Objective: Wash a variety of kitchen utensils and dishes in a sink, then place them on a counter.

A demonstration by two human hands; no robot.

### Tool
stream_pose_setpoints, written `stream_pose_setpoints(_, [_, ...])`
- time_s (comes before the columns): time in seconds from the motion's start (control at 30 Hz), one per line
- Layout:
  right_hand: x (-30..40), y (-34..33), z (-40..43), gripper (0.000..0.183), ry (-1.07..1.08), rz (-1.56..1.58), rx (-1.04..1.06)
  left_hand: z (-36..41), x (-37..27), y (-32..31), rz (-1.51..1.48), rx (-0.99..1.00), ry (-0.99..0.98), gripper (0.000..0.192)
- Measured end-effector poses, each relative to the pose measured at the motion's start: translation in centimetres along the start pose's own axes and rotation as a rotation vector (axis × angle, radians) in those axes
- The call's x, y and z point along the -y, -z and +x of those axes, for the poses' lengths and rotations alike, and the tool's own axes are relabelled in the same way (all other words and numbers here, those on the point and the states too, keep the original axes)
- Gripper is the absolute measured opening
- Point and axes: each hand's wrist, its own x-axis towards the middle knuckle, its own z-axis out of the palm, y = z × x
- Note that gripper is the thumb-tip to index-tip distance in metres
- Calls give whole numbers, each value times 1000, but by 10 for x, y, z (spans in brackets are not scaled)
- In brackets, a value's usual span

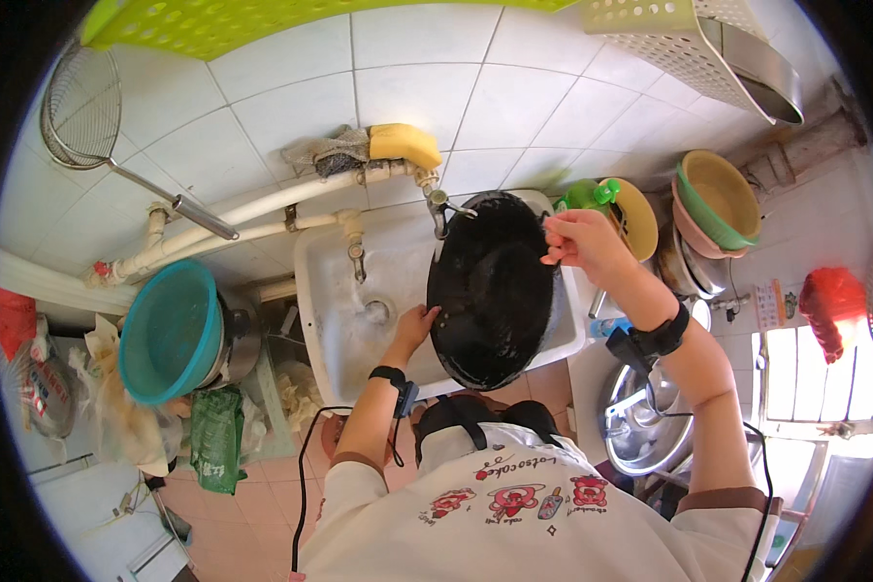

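Observation:
A black wok (492,291) stands tilted over the right part of a white sink (327,349), its dark inside facing me and wet-looking. My left hand (413,329) grips the lower left rim, thumb on the near side. By the opposite rim is my right hand (571,240), its fingers curled close to a small dark wok handle (545,216). Whether those fingers hold anything is unclear. One tap (356,262) runs water toward the drain (376,312). A second tap (439,211) reaches over the wok's upper left edge.
Right of the sink stand a green pump bottle (582,195), a blue bottle (611,327), stacked basins (720,196) and a steel basin (636,429). A turquoise basin (171,335) is at left. Above it hangs a wire strainer (84,109). A yellow sponge (405,144) rests on the pipes.

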Motion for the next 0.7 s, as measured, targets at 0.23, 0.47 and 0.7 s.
stream_pose_setpoints(0.23, [-55,72,50,9,-212,203,-30,-42,8,64,135,-13,90,47])
stream_pose_setpoints(0.47, [-103,106,76,7,-319,195,-141,-66,-44,114,208,7,227,43])
stream_pose_setpoints(0.7, [-143,124,88,8,-325,192,-129,-82,-93,140,461,-18,54,39])
